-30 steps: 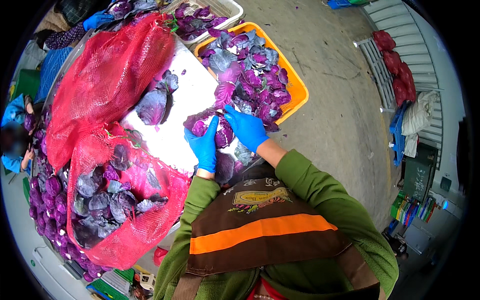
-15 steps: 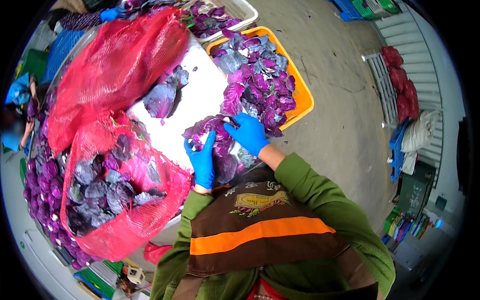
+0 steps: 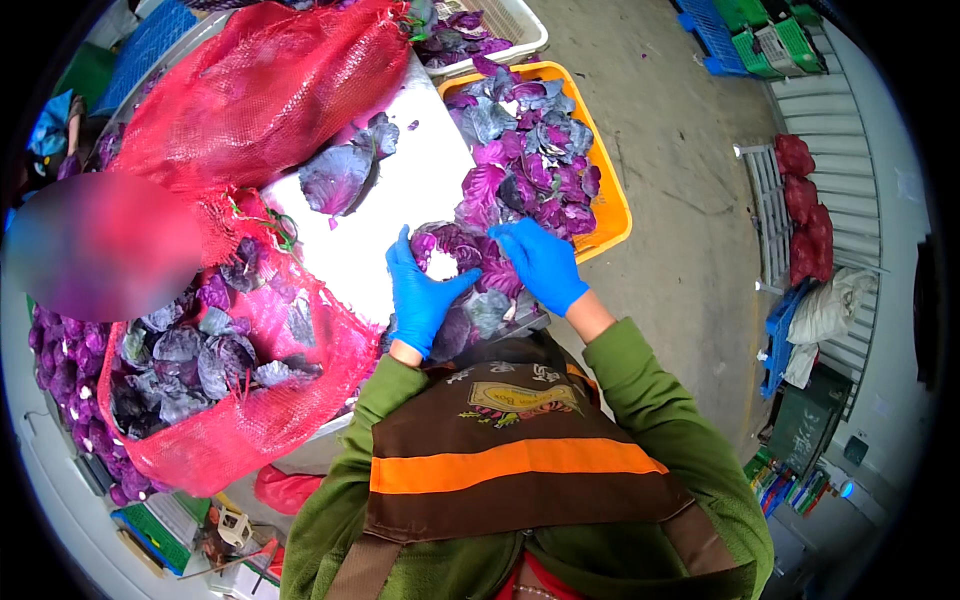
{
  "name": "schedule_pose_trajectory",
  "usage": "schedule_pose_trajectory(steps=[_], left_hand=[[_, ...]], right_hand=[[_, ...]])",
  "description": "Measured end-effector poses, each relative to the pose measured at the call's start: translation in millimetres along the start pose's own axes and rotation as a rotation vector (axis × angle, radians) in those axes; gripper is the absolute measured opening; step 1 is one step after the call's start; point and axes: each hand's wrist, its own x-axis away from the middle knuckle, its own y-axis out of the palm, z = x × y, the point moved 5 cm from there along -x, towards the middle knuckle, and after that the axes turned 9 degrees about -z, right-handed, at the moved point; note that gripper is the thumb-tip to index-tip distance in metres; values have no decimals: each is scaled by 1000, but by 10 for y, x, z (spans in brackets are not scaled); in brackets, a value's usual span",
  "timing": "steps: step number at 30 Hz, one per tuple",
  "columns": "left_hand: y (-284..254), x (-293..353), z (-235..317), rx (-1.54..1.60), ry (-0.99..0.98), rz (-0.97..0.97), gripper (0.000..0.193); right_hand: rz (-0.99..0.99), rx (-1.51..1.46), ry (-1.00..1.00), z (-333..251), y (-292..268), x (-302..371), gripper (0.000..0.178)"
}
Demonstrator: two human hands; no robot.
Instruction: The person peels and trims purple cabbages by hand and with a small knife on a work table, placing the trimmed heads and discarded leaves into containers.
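Observation:
A purple red cabbage (image 3: 456, 243) sits on the near end of the white tabletop, its pale cut stem end facing up. My left hand (image 3: 422, 300), in a blue glove, grips its left and near side with thumb and fingers spread around it. My right hand (image 3: 545, 268), gloved likewise, has its bent fingertips at the cabbage's right edge, by an outer leaf; what lies under them is partly hidden. Loose outer leaves (image 3: 488, 312) lie between my hands and my apron. A yellow crate (image 3: 612, 215) full of stripped leaves stands just beyond my right hand.
A full red mesh sack (image 3: 260, 100) lies across the table's far left. Nearer, an opened mesh sack (image 3: 235, 440) holds dark cabbages. Loose leaves (image 3: 340, 175) rest on the white tabletop (image 3: 400, 150). A white crate (image 3: 530, 40) of leaves stands beyond the yellow one. A person's arm shows far left.
The cabbage has been turned, so its pale stem end now shows on top. My left hand's fingers have moved up along its left side. My right hand has shifted slightly right. The view has shifted.

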Motion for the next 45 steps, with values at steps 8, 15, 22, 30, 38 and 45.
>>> schedule_pose_trajectory(steps=[8,15,22,30,38,45], left_hand=[[38,-126,-145,99,64,31,90],[24,-112,-181,170,83,44,86],[40,-112,-125,78,101,50,86],[39,-73,-24,-44,148,-21,91],[-47,-6,-127,16,245,-131,97],[-117,-26,-224,106,260,-170,98]], right_hand=[[-184,80,-39,-176,5,173,36],[-159,181,23,-111,118,204,42],[-188,58,198,67,124,145,45],[-208,-252,81,-42,210,-269,72],[-348,-88,-16,-93,456,-274,60],[-367,-88,-58,-149,459,-307,56]])
